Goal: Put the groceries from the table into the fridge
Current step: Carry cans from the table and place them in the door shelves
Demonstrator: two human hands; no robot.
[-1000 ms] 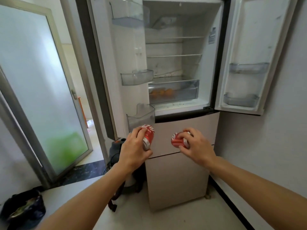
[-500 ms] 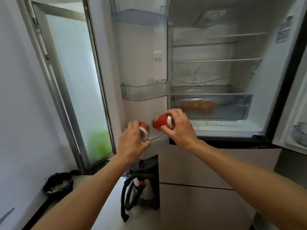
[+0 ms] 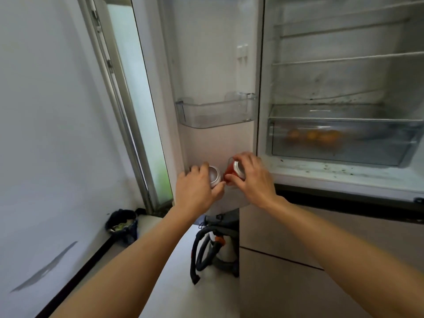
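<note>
Cans are both in hand, down at the lower end of the open left fridge door (image 3: 213,65), on its inner side. Left can (image 3: 215,177): I mostly see its silver end, which faces the camera. The left hand (image 3: 197,189) is wrapped round it, fingers curled over the top and thumb underneath. Right can (image 3: 230,173): red side and silver end are both showing, and it's tilted. The right hand (image 3: 252,180) clamps it from the right, fingers curled over the end and thumb low on the red side. The two cans are just beside each other, and I can't tell if they actually touch. Both are below the clear door bin (image 3: 215,113). I can't tell whether either can rests on anything, because the hands cover that spot.

Rest of the view: fridge (image 3: 332,174) main compartment is open, with shelves up top and a clear crisper drawer (image 3: 344,150) at the bottom edge. There's orange fruit (image 3: 314,135) inside it, blurred through the plastic. On the floor under the door is a vacuum with a dark hose (image 3: 199,251). A dark bag (image 3: 122,222) sits in the corner by the wall, next to a frosted glass door (image 3: 142,111)
</note>
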